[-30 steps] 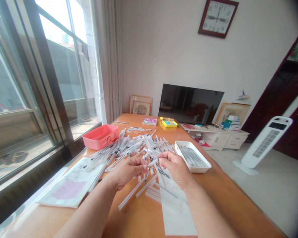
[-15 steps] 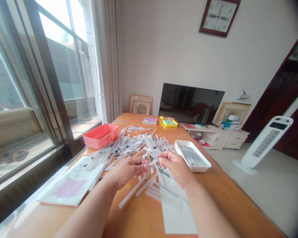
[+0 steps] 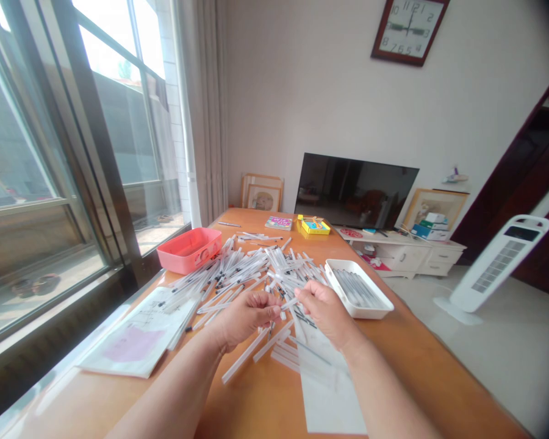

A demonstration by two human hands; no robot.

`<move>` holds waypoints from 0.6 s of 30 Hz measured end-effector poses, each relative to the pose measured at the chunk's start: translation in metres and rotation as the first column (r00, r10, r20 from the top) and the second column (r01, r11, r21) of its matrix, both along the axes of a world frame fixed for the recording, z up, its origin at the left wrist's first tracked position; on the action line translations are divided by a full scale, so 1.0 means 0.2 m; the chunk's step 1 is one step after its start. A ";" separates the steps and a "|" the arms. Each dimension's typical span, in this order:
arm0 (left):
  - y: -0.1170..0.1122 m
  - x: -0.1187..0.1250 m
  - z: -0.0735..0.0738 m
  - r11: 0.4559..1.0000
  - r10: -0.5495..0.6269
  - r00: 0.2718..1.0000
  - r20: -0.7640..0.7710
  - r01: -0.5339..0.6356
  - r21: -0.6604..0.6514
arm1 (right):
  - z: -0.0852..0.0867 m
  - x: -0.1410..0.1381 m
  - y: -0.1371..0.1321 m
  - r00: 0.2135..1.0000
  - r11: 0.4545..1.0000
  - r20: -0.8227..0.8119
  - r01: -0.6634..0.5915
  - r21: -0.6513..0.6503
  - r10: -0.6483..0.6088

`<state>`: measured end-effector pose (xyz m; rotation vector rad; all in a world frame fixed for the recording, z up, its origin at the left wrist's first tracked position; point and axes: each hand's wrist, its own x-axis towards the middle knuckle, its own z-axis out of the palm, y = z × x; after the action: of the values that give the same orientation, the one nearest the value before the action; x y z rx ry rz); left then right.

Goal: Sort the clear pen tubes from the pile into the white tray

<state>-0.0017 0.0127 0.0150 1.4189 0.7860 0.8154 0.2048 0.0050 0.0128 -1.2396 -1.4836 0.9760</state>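
Over the orange wooden table [image 3: 421, 372], the left hand [image 3: 247, 314] is curled closed, its fingers hiding whatever they grip. The right hand [image 3: 324, 312] pinches a thin clear plastic tube [image 3: 289, 303]. A white paper sheet [image 3: 329, 396] lies beneath the right hand, and printed papers [image 3: 137, 332] lie left. A loose heap of black-marked clear tubes [image 3: 242, 277] spreads ahead, between a pink plastic box [image 3: 190, 251] and a white tray [image 3: 375, 310] of aligned tubes. Beyond stand a dark television [image 3: 357, 190] and a white cabinet [image 3: 407, 256], with a wall clock [image 3: 409, 30] above.

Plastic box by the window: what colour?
Plastic box: coral pink, best in the head view.
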 end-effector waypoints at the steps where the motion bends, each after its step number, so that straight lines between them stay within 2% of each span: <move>1: 0.00 0.00 0.00 1.000 -0.001 1.000 -0.002 0.001 0.000 | 0.00 0.00 0.00 0.999 0.999 0.040 0.022 0.038 -0.023; 5: -0.01 0.01 0.01 1.000 -0.015 1.000 -0.021 0.015 0.006 | -0.02 0.00 0.02 0.984 0.988 0.161 0.054 0.142 -0.076; 9: -0.01 0.00 0.01 1.000 -0.012 1.000 -0.020 0.013 0.027 | -0.02 0.01 0.02 0.973 0.987 0.210 0.063 0.146 -0.093; 13: 0.00 0.00 0.00 1.000 -0.004 1.000 -0.022 0.005 0.027 | -0.02 0.01 0.01 0.977 0.988 0.207 0.013 0.156 -0.046; 18: 0.00 0.00 0.00 0.998 -0.005 0.999 -0.049 0.008 0.066 | -0.03 0.01 0.01 0.955 0.983 0.273 0.070 0.169 -0.115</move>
<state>-0.0013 0.0119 0.0158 1.5041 0.7978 0.8104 0.2067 0.0078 0.0060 -1.3605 -1.6701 0.6235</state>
